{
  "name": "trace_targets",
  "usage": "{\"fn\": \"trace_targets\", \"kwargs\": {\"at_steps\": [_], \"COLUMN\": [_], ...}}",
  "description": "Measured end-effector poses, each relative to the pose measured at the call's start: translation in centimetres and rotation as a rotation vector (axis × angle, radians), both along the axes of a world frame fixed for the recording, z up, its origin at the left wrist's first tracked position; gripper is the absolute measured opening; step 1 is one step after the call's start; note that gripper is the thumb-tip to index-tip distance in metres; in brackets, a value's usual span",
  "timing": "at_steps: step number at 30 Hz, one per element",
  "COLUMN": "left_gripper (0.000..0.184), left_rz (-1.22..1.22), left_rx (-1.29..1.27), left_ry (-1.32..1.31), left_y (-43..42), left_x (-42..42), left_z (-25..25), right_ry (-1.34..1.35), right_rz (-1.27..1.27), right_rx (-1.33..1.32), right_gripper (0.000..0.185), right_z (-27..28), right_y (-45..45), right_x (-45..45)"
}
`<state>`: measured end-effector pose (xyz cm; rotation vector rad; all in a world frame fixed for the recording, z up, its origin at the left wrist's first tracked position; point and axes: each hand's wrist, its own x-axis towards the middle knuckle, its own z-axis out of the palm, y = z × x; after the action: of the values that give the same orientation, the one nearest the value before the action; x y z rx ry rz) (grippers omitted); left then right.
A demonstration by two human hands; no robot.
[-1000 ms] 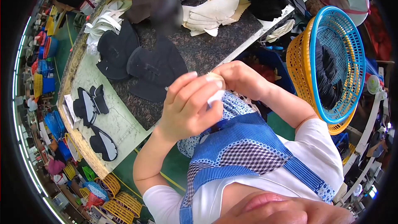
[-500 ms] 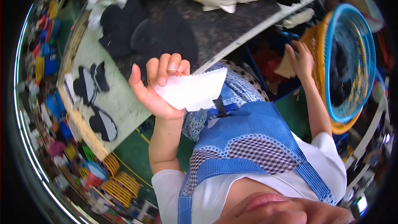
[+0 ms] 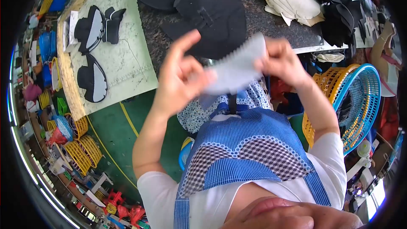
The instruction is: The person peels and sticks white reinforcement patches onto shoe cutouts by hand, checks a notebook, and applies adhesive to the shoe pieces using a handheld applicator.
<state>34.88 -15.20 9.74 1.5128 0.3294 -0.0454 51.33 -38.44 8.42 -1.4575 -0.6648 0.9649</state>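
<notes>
So both hands are pinched on a whitish, thin, flat piece with a zigzag edge (image 3: 237,68), one at each end, held up in the air in front of the blue checked apron (image 3: 250,127). Left hand (image 3: 178,78) has its index finger poking up, right hand (image 3: 282,61) has the other end. It's all pretty motion-blurred, so can't tell you exactly how the fingertips sit, and some are tucked behind the piece. It also blocks part of the flat black cut pieces (image 3: 207,15) lying past it on a dark speckled slab (image 3: 148,27).

Top of the view chops off the far side of the pale, scuffed surface (image 3: 123,59), plus some of a dark black pile (image 3: 345,23) and another person's arm (image 3: 385,40).

Edge-wise, the rough wooden border (image 3: 67,80) runs down the left, with green floor (image 3: 116,129) below. On the right, the yellow plastic basket (image 3: 324,82) and blue plastic basket (image 3: 375,89) crowd near the right forearm.

Writing: there's a faint ruler-like scale (image 3: 127,75) on the surface, too small to read.
</notes>
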Motion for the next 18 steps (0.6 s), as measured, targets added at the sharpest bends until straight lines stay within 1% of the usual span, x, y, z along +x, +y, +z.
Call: {"fn": "trace_targets", "kwargs": {"at_steps": [1, 2, 4, 7, 9, 10, 12, 13, 16, 18], "left_gripper": [0.078, 0.068, 0.049, 0.031, 0.023, 0.021, 0.018, 0.017, 0.025, 0.029], "left_rz": [0.074, 0.147, 0.129, 0.136, 0.113, 0.065, -0.041, -0.087, -0.11, -0.082], "left_rx": [0.053, 0.107, 0.278, 0.341, 0.371, 0.519, 0.819, 0.974, 1.065, 1.048], "left_ry": [-0.03, -0.06, -0.058, -0.02, -0.008, -0.016, -0.049, 0.006, 0.016, 0.015], "left_y": [0.8, 1.5, 2.3, 2.6, 2.6, 2.5, 2.3, 2.1, 3.0, 3.2], "left_x": [1.5, 2.9, 4.3, 4.5, 4.5, 4.6, 5.2, 5.3, 5.0, 4.4], "left_z": [-0.3, -0.8, -3.2, -4.9, -5.4, -5.3, -4.0, -2.8, -2.4, -2.7], "right_ry": [-0.108, -0.378, -0.579, -0.592, -0.687, -0.737, -0.931, -0.986, -1.247, -1.158], "right_rz": [-0.14, -0.102, 0.007, 0.018, 0.002, -0.005, -0.006, 0.029, -0.112, -0.267], "right_rx": [0.042, -0.154, -0.315, -0.282, -0.278, -0.277, -0.353, -0.467, -0.514, -0.345], "right_gripper": [0.033, 0.043, 0.047, 0.042, 0.039, 0.038, 0.035, 0.037, 0.034, 0.031], "right_z": [-1.4, -2.9, -2.9, -2.5, -3.3, -3.5, -3.0, -2.3, -1.9, -1.2], "right_y": [2.2, 2.9, 4.2, 4.6, 4.7, 4.8, 5.1, 5.0, 2.7, -0.4], "right_x": [1.1, 3.5, 5.5, 5.5, 5.3, 5.2, 4.3, 4.3, 4.8, 6.2]}}
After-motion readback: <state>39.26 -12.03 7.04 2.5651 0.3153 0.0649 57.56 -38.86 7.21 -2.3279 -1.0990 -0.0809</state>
